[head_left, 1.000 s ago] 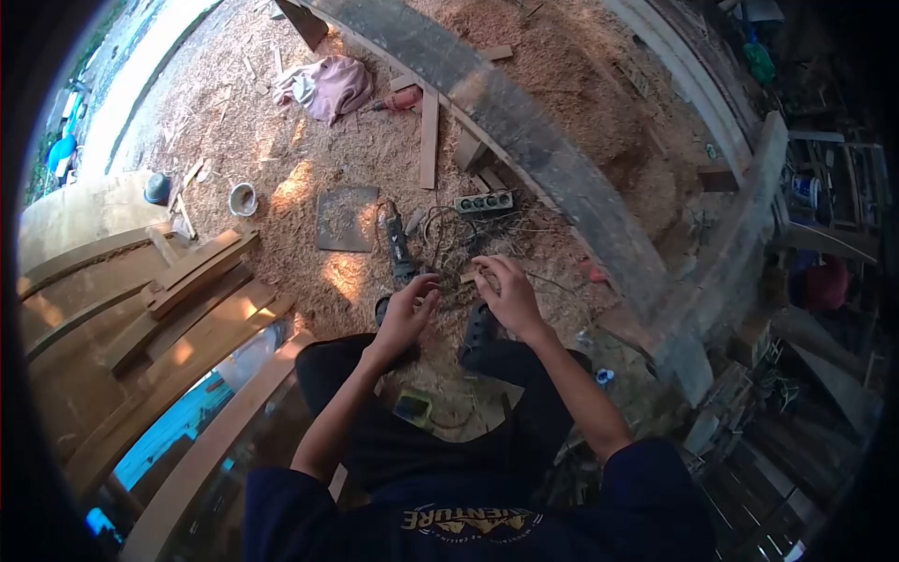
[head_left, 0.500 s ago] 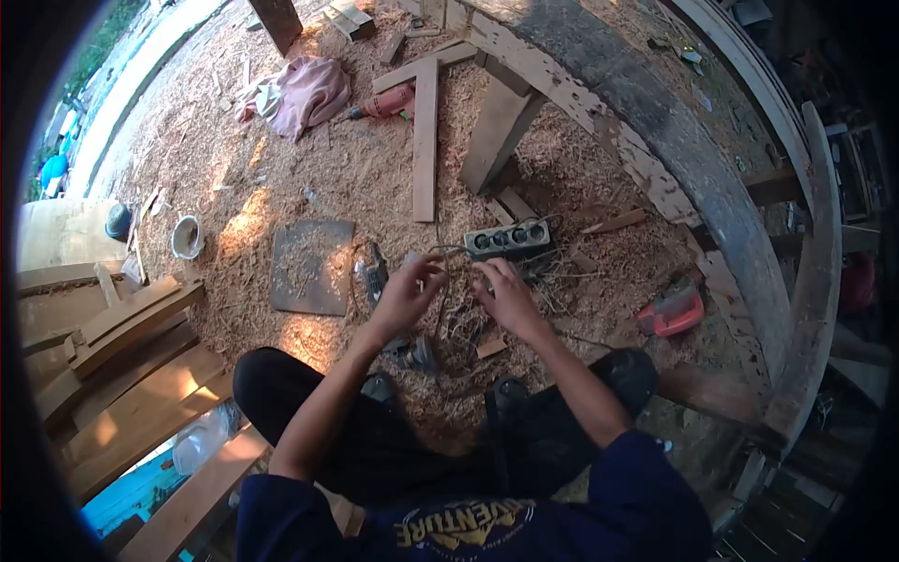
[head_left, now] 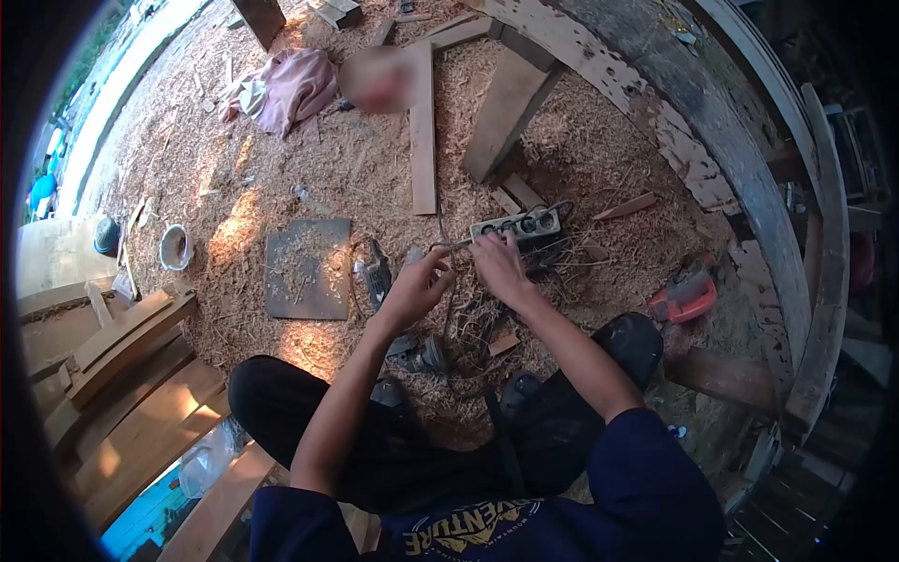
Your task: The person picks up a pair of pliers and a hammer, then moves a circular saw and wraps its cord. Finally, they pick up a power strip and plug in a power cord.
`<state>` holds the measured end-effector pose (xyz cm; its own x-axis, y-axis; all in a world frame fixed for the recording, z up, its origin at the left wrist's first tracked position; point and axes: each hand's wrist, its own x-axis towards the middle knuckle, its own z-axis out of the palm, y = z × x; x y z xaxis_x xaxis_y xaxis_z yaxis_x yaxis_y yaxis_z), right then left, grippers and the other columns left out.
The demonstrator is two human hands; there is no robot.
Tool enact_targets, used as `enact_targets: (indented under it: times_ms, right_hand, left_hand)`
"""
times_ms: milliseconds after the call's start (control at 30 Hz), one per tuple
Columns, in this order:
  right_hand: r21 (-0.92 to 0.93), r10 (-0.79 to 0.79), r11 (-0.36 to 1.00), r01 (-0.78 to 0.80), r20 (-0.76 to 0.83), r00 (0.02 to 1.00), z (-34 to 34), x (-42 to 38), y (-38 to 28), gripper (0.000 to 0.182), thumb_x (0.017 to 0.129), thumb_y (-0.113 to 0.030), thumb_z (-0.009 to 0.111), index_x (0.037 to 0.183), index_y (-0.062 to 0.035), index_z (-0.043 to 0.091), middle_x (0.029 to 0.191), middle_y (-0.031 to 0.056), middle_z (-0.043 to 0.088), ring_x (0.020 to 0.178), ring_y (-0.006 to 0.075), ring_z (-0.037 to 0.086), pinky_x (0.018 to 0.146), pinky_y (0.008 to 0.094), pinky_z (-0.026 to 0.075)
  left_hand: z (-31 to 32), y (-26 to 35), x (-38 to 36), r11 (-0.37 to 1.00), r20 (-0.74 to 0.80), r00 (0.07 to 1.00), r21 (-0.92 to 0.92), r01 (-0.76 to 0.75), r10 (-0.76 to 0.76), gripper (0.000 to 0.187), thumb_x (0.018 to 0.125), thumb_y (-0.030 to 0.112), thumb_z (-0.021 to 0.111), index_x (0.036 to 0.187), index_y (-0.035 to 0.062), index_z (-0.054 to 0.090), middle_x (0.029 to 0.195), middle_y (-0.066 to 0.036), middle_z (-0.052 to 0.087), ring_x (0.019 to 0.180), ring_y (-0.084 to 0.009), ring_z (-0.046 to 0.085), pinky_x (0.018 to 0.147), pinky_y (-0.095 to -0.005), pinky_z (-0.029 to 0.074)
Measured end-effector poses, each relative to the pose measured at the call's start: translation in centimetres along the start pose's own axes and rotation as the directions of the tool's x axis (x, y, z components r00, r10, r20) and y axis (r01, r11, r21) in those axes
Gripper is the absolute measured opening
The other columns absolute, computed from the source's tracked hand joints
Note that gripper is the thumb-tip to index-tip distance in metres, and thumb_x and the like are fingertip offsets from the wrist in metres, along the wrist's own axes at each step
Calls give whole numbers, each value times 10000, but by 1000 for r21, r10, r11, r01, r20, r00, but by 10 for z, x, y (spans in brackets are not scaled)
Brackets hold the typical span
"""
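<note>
My left hand (head_left: 419,288) has its fingers curled in around a thin dark cable (head_left: 447,307) above the shavings. Beside it, my right hand (head_left: 498,267) closes its fingers on the left end of a power strip (head_left: 538,226) with a row of round sockets. The fingertips partly cover that end, so a plug there cannot be made out. A grey-and-black power tool (head_left: 376,279) lies just left of my left hand. Between my feet, another dark tool part (head_left: 426,356) rests in the shavings.
Wood shavings cover the ground. A wooden post (head_left: 510,117) rises beyond the strip, near a long board (head_left: 423,140). A flat dark panel (head_left: 307,270), a white cup (head_left: 176,246) and a pink cloth (head_left: 292,92) lie left. A red tool (head_left: 685,297) sits right.
My right hand has moved onto the left end of the power strip. My left hand stays by the cable, shifting slightly. The view has shifted a little.
</note>
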<state>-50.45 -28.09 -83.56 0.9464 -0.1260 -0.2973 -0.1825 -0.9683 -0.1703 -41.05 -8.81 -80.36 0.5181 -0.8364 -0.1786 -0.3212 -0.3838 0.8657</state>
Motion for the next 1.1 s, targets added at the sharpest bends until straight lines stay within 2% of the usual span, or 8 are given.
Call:
enact_targets:
  times_ms: [33,167,300,400,600,700,933,1100]
  right_hand:
    - [25,-21,1000,19,47,999,0,1,-2,247,877,-79,634,1113,-89,705,1287,166,593,1314,313,481,1117,536,338]
    - [-120,-44,993,-1,-370,928,19,4,20,202,885,-95,610,1027,-136,747,1178,137,632,1284,304,501,1142,568,291]
    - [-121,16,992,-45,-231,973,32,11,23,240,904,-73,588,1090,-148,720,1148,163,626,1204,319,567,1093,520,369]
    - [84,148,987,-136,-160,976,24,8,15,226,924,-67,590,1129,-106,678,1087,172,649,1084,329,641,994,484,459]
    - [42,194,981,-190,-182,964,18,-8,21,214,898,-138,701,1051,0,643,997,171,699,971,324,687,887,443,508]
    - [63,162,986,-153,-181,970,3,-18,22,216,890,-168,723,1014,-10,642,971,177,708,939,323,697,865,430,514]
    - [204,16,976,73,-404,915,-29,-56,4,164,859,-156,728,883,-56,601,797,118,698,741,309,698,699,426,515]
    - [214,2,968,128,-519,855,-50,-77,-3,184,837,-176,750,859,-76,597,771,79,673,695,280,662,678,396,508]
  left_hand:
    - [-3,0,2,1000,-2,1000,5,5,-5,502,986,221,639,1439,53,502,1068,-170,720,922,-287,700,817,-397,539]
    - [-1,0,-1,1000,8,1000,11,21,-22,478,985,228,643,1415,53,529,1077,-172,718,924,-294,699,820,-402,541]
    - [-6,-2,-4,998,-11,1000,61,-1,2,454,982,229,649,1379,29,557,1075,-176,715,915,-293,699,812,-402,543]
    - [-13,-5,-3,998,26,998,-24,56,-55,444,980,248,631,1363,39,553,1053,-193,696,949,-360,668,840,-451,516]
    - [-9,0,-1,998,-11,1000,63,30,-29,424,966,247,647,1330,40,581,1070,-189,679,990,-371,638,881,-458,501]
    - [-5,10,-3,970,-121,979,200,-140,166,435,944,252,674,1314,38,593,1135,-175,662,1075,-367,607,925,-450,482]
    - [8,33,-2,900,-50,970,386,-202,239,798,800,296,795,1486,81,449,1525,-133,453,1422,-323,399,1141,-481,317]
    - [21,41,4,885,2,960,388,-259,280,876,740,252,829,1504,89,433,1557,-123,436,1461,-296,370,1185,-479,270]
